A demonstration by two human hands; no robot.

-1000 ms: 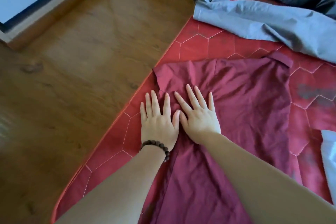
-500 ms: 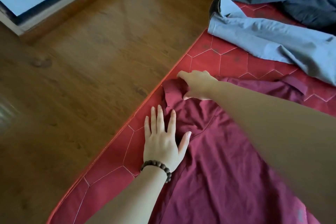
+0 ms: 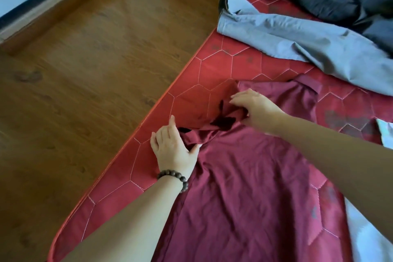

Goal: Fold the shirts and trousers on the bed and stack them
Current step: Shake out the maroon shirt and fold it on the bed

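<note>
A maroon shirt lies spread on the red quilted bed. Its left edge is bunched and pulled inward. My left hand, with a bead bracelet at the wrist, pinches the bunched edge near the bed's side. My right hand grips the same fold a little farther up, fingers curled over the cloth. A light grey garment lies unfolded beyond the shirt, and a dark grey garment lies crumpled behind it.
The bed's left edge runs diagonally, with wooden floor beyond it. A white cloth shows at the right edge, and more white fabric lies at the lower right.
Both hands were flat on the shirt a second ago. The right hand then reached to the shirt's far left corner; now both hands hold the left edge and have drawn it inward.
</note>
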